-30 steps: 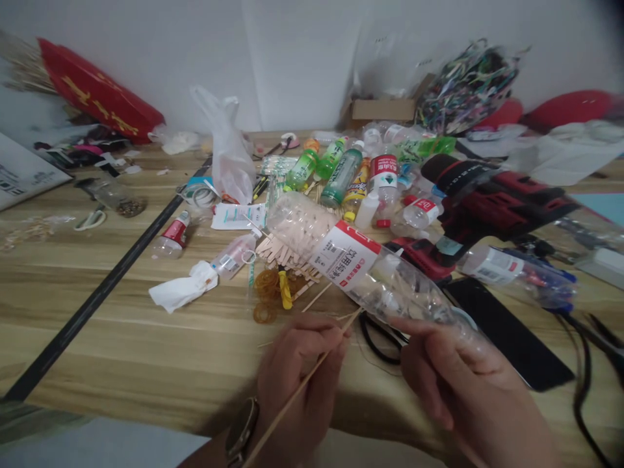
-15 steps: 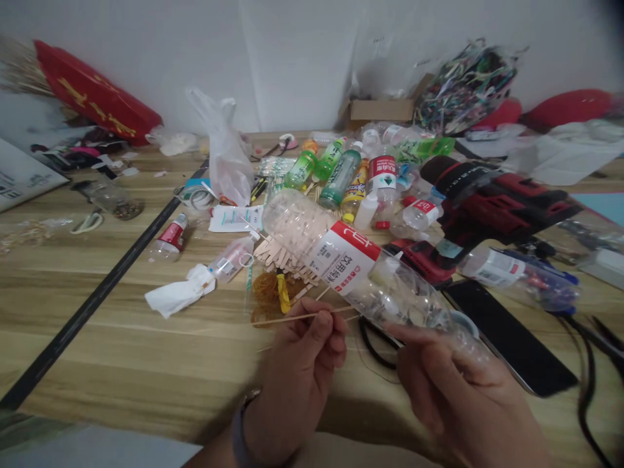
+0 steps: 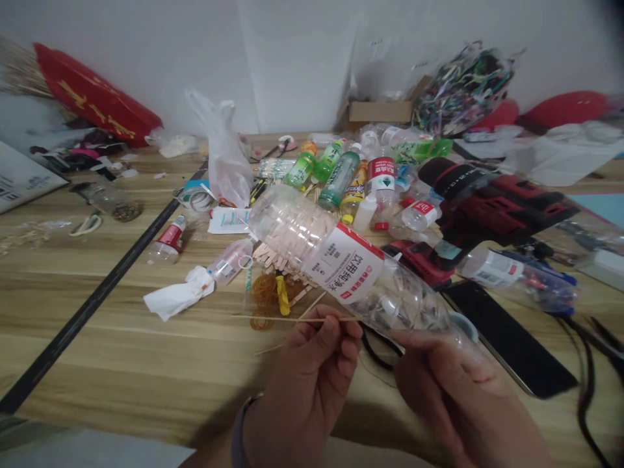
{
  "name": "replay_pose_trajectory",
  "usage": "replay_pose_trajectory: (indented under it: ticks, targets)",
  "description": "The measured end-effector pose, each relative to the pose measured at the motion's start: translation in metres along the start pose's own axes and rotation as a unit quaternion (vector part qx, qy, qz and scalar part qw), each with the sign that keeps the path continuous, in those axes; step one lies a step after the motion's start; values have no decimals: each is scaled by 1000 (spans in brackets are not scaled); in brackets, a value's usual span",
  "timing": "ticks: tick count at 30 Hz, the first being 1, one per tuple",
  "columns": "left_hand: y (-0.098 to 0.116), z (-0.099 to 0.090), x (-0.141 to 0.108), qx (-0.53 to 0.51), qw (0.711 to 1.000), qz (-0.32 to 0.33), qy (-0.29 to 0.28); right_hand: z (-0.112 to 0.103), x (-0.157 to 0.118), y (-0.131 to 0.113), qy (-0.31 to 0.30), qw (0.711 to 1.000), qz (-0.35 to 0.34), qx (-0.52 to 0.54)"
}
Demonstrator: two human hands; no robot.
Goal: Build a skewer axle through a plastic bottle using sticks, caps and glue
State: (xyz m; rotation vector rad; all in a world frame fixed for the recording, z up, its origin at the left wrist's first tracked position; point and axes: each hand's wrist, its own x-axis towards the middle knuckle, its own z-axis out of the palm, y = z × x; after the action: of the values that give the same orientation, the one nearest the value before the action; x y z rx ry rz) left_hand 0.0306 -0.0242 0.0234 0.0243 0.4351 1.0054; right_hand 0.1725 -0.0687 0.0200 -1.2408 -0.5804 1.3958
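Pinched between the thumb and fingers of my left hand [image 3: 312, 364] is a thin wooden skewer [image 3: 292, 319], lying nearly level, its right end close to the bottle's side. My right hand [image 3: 453, 390] grips a large clear plastic bottle [image 3: 404, 302] near its lower right end. A red and white label [image 3: 351, 263] wraps the bottle's middle, and the bottle slants up to the left over a pile of flat wooden sticks [image 3: 275, 259]. Rubber bands [image 3: 269, 292] and a yellow-handled tool [image 3: 283, 296] lie just beyond my left hand.
A red and black power drill [image 3: 492, 201] stands to the right, above a black phone [image 3: 511, 338]. Several small bottles [image 3: 341, 175] crowd the table's back. A white plastic bag [image 3: 227, 153] stands behind the sticks. A dark strip [image 3: 107, 279] crosses the table at left.
The bottle has rolled slightly, so its label shows more of its white part, and its far end has shifted left. The skewer has turned closer to level; my left hand has moved slightly right.
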Motion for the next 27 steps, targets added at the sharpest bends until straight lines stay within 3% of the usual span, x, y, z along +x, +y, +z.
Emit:
replay_pose_trajectory:
  ticks: [11, 27]
  targets:
    - [1, 1, -1, -12, 1000, 3, 17, 1, 0, 2, -26, 999, 36, 13]
    - [-3, 9, -9, -66, 997, -25, -20, 7, -8, 1, -48, 997, 12, 65]
